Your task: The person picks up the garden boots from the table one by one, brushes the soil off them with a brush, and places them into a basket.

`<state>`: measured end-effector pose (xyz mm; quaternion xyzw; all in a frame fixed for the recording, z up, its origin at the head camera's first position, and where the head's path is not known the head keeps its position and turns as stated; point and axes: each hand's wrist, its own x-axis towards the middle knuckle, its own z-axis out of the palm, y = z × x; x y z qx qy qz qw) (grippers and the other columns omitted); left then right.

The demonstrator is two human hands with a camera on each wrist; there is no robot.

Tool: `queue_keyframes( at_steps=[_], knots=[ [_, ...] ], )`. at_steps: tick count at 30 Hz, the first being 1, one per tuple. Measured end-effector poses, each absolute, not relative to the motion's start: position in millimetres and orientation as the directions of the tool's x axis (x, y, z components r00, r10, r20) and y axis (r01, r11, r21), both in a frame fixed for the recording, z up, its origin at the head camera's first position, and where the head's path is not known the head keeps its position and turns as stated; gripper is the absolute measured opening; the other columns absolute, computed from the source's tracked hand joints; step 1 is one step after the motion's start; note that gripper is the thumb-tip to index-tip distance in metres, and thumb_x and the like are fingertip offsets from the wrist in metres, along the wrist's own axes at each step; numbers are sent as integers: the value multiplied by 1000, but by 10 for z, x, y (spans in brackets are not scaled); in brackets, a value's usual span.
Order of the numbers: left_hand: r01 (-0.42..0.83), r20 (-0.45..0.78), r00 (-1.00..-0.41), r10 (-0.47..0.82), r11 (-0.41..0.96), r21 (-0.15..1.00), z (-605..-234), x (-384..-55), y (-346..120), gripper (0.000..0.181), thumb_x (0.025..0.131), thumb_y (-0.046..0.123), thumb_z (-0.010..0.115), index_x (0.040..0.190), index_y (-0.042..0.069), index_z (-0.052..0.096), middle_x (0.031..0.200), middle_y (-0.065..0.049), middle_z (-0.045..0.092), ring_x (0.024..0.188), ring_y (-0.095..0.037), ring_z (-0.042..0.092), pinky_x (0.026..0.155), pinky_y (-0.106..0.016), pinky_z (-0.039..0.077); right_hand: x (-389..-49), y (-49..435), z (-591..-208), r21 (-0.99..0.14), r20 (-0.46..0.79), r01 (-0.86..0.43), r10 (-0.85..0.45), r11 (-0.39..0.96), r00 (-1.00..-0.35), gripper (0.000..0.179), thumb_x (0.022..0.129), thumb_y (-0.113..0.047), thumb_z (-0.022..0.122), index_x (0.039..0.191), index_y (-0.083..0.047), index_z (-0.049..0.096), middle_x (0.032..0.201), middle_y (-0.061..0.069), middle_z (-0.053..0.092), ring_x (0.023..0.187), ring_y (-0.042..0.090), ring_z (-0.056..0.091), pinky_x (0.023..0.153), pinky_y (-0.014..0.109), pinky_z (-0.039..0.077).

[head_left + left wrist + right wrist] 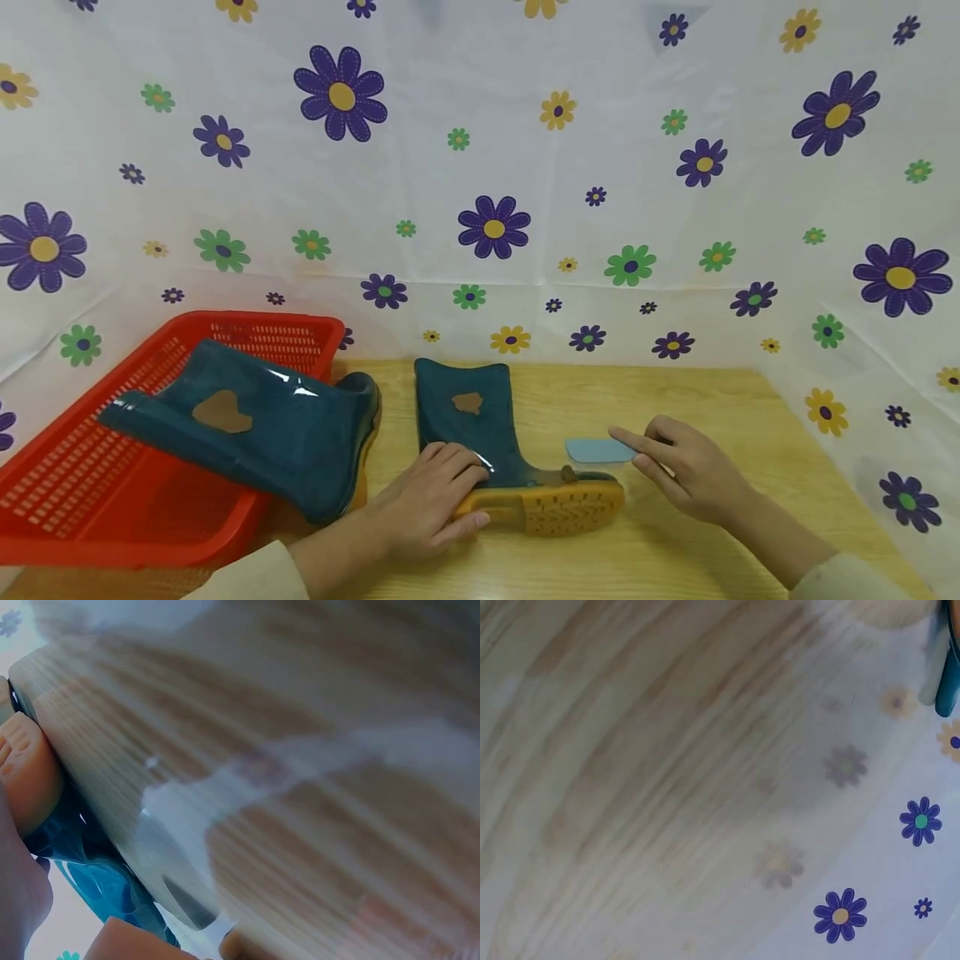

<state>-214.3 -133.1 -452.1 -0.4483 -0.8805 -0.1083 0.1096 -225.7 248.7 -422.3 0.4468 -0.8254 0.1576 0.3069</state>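
A dark teal rain boot (467,417) with a tan sole lies on its side on the wooden table, a brown patch on its shaft and its tread facing the person. My left hand (431,498) grips it at the heel, fingers over the ankle and thumb along the sole's edge. In the left wrist view the tan heel (28,772) shows beside the palm. Just beyond the toe, my right hand (693,468) holds a light-blue flat piece (598,451) with rounded corners between forefinger and thumb. Its underside is hidden.
A second teal boot (273,442), also with a brown patch (222,412), lies across the rim of a red plastic basket (161,553) at the left. Behind the table (660,392) hangs a white flower-printed cloth (420,183), which also runs along both sides.
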Motion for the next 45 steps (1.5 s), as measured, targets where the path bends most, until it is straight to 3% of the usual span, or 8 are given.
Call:
queue_keyframes(
  at_steps=[9, 16, 25, 31, 40, 45],
  knots=[
    [811, 290, -579, 762, 577, 101, -4545, -2133, -1344, 49, 104, 54, 37, 126, 17, 60, 126, 5, 57, 118, -13, 49, 105, -40, 38, -2247, 2352, -4146, 79, 553, -868, -746, 491, -371, 38, 109, -34, 39, 138, -23, 61, 85, -10, 46, 73, 0, 33, 66, 16, 31],
    [806, 289, -585, 758, 582, 104, -4553, -2131, -1357, 49, 104, 54, 37, 126, 17, 60, 126, 5, 57, 118, -14, 49, 105, -40, 38, -2245, 2240, -4151, 99, 553, -866, -750, 491, -362, 40, 109, -35, 36, 136, -21, 63, 84, -9, 48, 72, 0, 34, 65, 16, 32],
    [803, 290, -590, 754, 586, 111, -4549, -2120, -1369, 49, 104, 54, 37, 126, 17, 61, 125, 5, 58, 118, -14, 49, 105, -40, 39, -2310, 2359, -4046, 34, 589, -857, -703, 515, -399, 40, 109, -34, 38, 134, -18, 65, 83, -9, 45, 70, -1, 29, 64, 14, 29],
    [805, 281, -588, 759, 584, 107, -4547, -2126, -1367, 51, 104, 55, 36, 127, 17, 61, 126, 5, 57, 118, -13, 49, 106, -40, 38, -2306, 2349, -4043, 71, 548, -870, -748, 487, -374, 36, 108, -33, 43, 132, -21, 66, 83, -11, 46, 71, -1, 31, 64, 14, 30],
    [795, 244, -605, 758, 593, 130, -4511, -2121, -1363, 54, 104, 56, 34, 129, 17, 60, 128, 5, 57, 119, -14, 48, 107, -41, 38, -2300, 2113, -4084, 61, 538, -889, -765, 455, -355, 39, 108, -35, 40, 132, -21, 66, 84, -9, 48, 73, 2, 35, 67, 17, 32],
    [809, 285, -583, 761, 577, 114, -4519, -2117, -1343, 49, 104, 53, 38, 127, 16, 61, 126, 5, 57, 118, -13, 49, 105, -40, 38, -2300, 2147, -4022, 62, 569, -879, -740, 473, -359, 44, 109, -37, 34, 131, -18, 67, 83, -7, 48, 72, 2, 34, 66, 17, 31]
  ],
)
